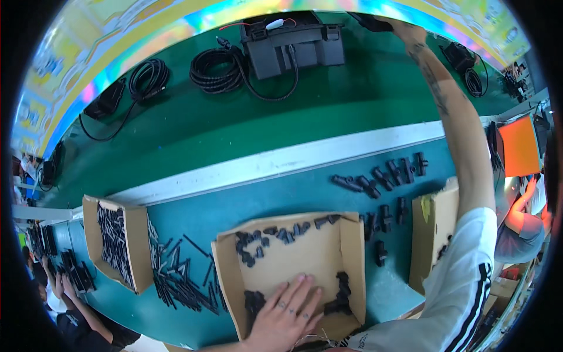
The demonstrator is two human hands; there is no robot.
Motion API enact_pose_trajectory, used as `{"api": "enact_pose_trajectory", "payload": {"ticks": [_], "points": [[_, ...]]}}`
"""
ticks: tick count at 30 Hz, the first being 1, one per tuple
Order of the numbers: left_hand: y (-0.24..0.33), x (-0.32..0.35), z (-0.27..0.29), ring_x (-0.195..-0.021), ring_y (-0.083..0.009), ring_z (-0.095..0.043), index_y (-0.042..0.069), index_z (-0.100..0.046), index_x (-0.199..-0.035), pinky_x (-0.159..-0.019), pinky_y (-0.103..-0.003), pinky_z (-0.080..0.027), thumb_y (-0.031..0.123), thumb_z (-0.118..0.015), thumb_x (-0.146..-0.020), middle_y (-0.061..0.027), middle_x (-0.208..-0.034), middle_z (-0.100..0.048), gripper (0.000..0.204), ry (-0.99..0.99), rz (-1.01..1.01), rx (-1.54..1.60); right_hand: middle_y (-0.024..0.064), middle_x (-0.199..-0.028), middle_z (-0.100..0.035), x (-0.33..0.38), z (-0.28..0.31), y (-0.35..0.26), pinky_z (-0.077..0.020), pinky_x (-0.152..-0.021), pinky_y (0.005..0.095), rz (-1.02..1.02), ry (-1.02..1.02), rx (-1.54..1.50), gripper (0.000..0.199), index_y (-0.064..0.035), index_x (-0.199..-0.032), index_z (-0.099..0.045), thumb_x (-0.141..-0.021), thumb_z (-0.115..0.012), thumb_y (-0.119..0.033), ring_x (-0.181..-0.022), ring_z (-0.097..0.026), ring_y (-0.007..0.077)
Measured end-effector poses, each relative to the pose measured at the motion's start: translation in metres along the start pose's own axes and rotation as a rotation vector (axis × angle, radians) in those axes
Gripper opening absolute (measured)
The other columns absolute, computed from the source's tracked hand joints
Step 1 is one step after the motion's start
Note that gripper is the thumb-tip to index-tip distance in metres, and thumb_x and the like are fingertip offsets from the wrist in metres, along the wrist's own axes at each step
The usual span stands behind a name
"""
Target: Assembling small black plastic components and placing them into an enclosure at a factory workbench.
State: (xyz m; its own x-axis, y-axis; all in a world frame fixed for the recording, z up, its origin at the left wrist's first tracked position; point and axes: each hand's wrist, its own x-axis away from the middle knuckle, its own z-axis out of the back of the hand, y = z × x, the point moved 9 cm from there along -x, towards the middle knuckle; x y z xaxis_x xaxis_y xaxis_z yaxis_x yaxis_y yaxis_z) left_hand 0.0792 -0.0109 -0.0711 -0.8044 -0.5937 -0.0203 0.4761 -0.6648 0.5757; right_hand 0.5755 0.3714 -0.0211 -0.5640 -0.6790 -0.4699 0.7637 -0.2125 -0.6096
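On the green tabletop [281,193], left hand [287,314] spread flat, grasping nothing, inside cardboard tray [352,246] beside black plastic fittings [339,296]: probably light, rigid, easily pinched by their stubs. Right hand [375,22] reaching far; grip impossible to tell.

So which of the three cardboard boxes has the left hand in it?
The middle, open-front box: the left hand lies flat on its floor; the others stand apart at either side.

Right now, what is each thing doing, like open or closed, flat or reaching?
Left hand: flat, fingers spread, pressing on the middle box floor.
Right hand: reaching far across the green belt; grip cannot be told.
Middle cardboard box: open, few black fittings inside.
Left cardboard box: open, full of black rods.
Black cable: coiled.
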Motion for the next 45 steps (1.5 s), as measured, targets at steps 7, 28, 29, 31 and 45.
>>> {"api": "enact_pose_trajectory", "payload": {"ticks": [7, 28, 29, 31, 45], "points": [[-0.009, 0.006, -0.011, -0.142, -0.0310, -0.036, 0.002, -0.060, -0.130, -0.116, -0.046, -0.029, 0.021, -0.061, -0.090, -0.0178, -0.151, -0.041, 0.044, -0.108, 0.093, 0.050, 0.0182, -0.116, -0.065, -0.011, -0.111, -0.021, -0.0536, -0.090, 0.0359, -0.075, -0.133, 0.111, 0.103, 0.0026, -0.130, -0.053, -0.059, -0.083, -0.065, -0.103, -0.065, 0.0260], [0.003, 0.020, 0.000, -0.114, -0.0398, -0.050, 0.001, -0.059, -0.120, -0.093, -0.049, -0.044, 0.017, -0.070, -0.089, -0.0194, -0.122, -0.052, 0.037, 0.077, 0.097, -0.135, 0.0129, -0.081, -0.071, 0.182, 0.021, -0.087, -0.0570, -0.078, 0.0398, 0.329, -0.312, -0.196, 0.008, -0.0135, -0.071, -0.074, -0.070, -0.066, -0.015, -0.082, -0.068, 0.0318], [0.009, 0.021, 0.005, -0.114, -0.0398, -0.050, 0.001, -0.059, -0.120, -0.093, -0.049, -0.044, 0.017, -0.070, -0.089, -0.0194, -0.122, -0.052, 0.037, 0.078, 0.054, -0.145, 0.0133, -0.082, -0.070, 0.212, 0.048, -0.095, -0.0564, -0.076, 0.0410, 0.326, -0.388, -0.110, 0.008, -0.0115, -0.072, -0.072, -0.071, -0.065, -0.014, -0.083, -0.067, 0.0324], [0.008, 0.023, 0.012, -0.105, -0.0419, -0.051, -0.001, -0.061, -0.115, -0.091, -0.052, -0.044, 0.019, -0.072, -0.087, -0.0227, -0.117, -0.052, 0.036, 0.027, 0.075, -0.162, 0.0143, -0.083, -0.067, 0.263, 0.102, -0.113, -0.0552, -0.073, 0.0435, 0.395, -0.457, 0.003, 0.007, -0.0079, -0.075, -0.067, -0.073, -0.063, -0.014, -0.084, -0.065, 0.0337], [-0.003, 0.015, -0.002, -0.098, -0.0366, -0.059, 0.005, -0.065, -0.097, -0.085, -0.046, -0.048, 0.020, -0.074, -0.078, -0.0148, -0.099, -0.059, 0.025, -0.245, 0.064, -0.136, 0.0145, -0.089, -0.064, 0.433, 0.256, 0.017, -0.0533, -0.075, 0.0447, 0.120, -0.586, 0.309, 0.027, -0.0058, -0.095, -0.065, -0.081, -0.074, -0.026, -0.086, -0.065, 0.0344]]}}
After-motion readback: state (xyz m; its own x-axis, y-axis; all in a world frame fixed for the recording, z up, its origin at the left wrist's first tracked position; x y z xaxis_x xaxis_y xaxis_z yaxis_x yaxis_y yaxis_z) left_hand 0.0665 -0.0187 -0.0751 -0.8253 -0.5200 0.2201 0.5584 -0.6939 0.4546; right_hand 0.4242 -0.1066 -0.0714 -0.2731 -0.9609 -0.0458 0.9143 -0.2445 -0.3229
